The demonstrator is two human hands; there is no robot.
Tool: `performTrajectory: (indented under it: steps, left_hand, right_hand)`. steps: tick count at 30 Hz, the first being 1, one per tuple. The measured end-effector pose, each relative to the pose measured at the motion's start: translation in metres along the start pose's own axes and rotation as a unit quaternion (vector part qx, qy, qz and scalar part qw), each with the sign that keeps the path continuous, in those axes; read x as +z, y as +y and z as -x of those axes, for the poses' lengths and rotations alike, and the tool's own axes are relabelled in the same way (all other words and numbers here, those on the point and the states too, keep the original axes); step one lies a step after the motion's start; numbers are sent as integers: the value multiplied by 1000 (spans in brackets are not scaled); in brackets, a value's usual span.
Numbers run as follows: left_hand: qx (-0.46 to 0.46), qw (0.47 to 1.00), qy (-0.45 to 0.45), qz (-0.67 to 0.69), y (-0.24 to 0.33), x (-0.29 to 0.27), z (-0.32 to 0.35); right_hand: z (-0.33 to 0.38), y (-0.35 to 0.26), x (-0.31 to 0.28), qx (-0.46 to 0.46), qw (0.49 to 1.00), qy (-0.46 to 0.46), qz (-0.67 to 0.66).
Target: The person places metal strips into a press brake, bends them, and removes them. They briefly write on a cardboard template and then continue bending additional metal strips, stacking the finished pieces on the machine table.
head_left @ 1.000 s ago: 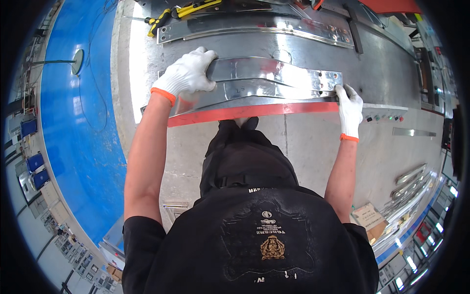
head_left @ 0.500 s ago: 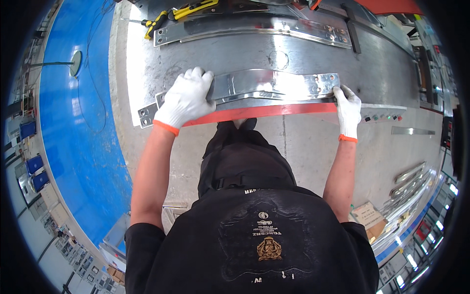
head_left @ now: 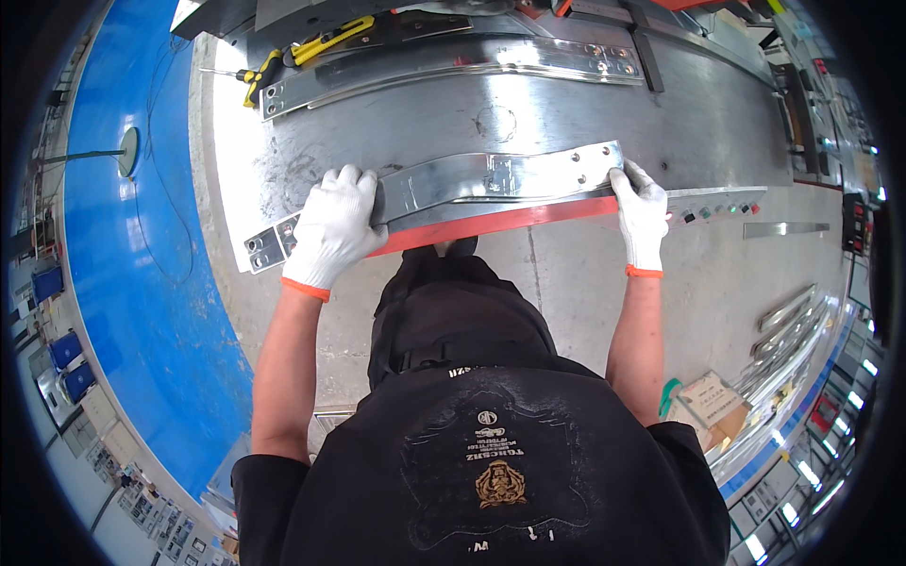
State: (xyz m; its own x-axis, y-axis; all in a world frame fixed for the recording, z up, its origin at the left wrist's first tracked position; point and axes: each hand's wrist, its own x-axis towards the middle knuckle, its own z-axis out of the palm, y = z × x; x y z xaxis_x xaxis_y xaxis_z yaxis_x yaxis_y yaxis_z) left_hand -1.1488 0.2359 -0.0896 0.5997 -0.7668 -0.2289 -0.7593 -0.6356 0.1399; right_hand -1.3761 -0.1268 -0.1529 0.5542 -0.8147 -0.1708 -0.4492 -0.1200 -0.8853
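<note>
Both gloved hands clamped on a long shiny metal strip lying across the steel tabletop at its red near edge, left hand gripping near the left end, right hand grasping the right end, a second strip and yellow-handled tools well beyond.

Shiny bare-metal strip, scuffed matt steel table, white knit cloth gloves.
</note>
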Motion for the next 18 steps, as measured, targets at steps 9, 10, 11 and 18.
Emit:
performTrajectory:
  steps: [9, 10, 11, 18]
  left_hand:
    - [35, 997, 73, -2, 13, 12, -11]
    - [45, 996, 77, 5, 17, 13, -16]
    - [54, 996, 75, 12, 21, 16, -21]
    - [77, 989, 119, 41, 31, 35, -33]
  right_hand:
    - [2, 2, -1, 18, 1000, 5, -16]
    - [2, 1, -1, 18, 1000, 3, -14]
    - [3, -1, 0, 25, 999, 6, -29]
    - [9, -15, 4, 45, 998, 21, -41]
